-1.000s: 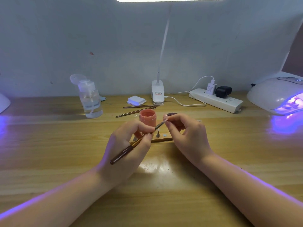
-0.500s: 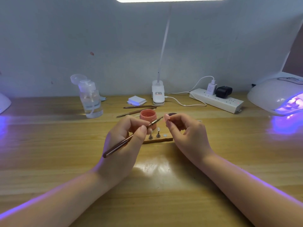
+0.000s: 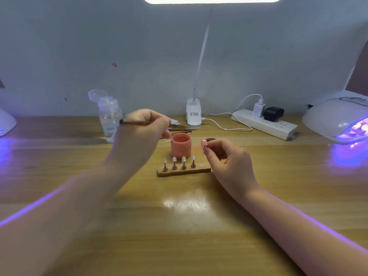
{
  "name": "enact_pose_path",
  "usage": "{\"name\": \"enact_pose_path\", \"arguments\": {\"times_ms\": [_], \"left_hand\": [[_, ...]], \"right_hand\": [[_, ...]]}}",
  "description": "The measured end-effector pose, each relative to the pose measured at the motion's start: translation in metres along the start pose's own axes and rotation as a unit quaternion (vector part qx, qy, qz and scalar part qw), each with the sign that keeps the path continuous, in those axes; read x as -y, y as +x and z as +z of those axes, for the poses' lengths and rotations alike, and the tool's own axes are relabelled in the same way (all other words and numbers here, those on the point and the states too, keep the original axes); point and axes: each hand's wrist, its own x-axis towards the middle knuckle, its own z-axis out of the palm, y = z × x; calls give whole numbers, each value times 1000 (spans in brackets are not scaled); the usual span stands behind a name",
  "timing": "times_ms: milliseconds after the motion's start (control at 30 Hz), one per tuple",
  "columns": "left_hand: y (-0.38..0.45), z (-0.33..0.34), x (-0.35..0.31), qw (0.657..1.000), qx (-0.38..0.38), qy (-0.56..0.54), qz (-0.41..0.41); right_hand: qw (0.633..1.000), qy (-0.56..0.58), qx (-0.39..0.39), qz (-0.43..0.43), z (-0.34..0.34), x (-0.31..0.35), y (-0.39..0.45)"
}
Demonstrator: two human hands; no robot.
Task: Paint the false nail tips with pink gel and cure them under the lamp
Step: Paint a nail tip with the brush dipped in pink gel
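Wooden table (image 3: pixel 258 196), hands raised over it. Left hand (image 3: pixel 143 134), motion-blurred, fingers curled round the brush (image 3: pixel 133 122); handle points left, bristle end hidden behind the fingers. Right hand (image 3: pixel 229 162) pinches a pink-coated nail tip (image 3: pixel 204 143) between thumb and fingertips, other fingers loosely curled.

Against half a second ago: left hand has lifted away up-left from the nail tip, toward the pump bottle (image 3: pixel 108 116); right hand barely shifted.

Open pink gel jar (image 3: pixel 181 146) between the hands. In front of it the wooden holder (image 3: pixel 184 172) with four unpainted tips (image 3: pixel 179 159). Curing lamp (image 3: pixel 338 120) glows violet, far right.
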Motion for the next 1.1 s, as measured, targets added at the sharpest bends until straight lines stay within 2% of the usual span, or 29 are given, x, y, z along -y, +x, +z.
{"name": "enact_pose_path", "arguments": {"times_ms": [100, 200, 467, 567, 733, 833, 933, 1100], "left_hand": [[33, -4, -12, 992, 35, 108, -59], [53, 4, -21, 971, 118, 180, -100], [63, 39, -9, 932, 194, 274, -140], [63, 39, -3, 938, 183, 249, -157], [71, 22, -3, 965, 106, 147, -191], [72, 6, 0, 963, 84, 109, -231], [69, -7, 7, 955, 97, 72, -273], [61, -18, 18, 953, 79, 47, -290]], "right_hand": [[1000, -8, -2, 10, 0, -2, 1], [1000, -8, -11, 15, 1, -2, 1], [999, 25, -5, 24, 1, 1, 0], [999, 31, -4, 28, 0, 0, 0], [998, 48, -2, 39, 1, -1, 0], [998, 49, 2, 40, 1, -2, 0], [999, 39, 11, 26, 0, -2, 0], [999, 37, 4, 28, -2, -3, 1]]}}
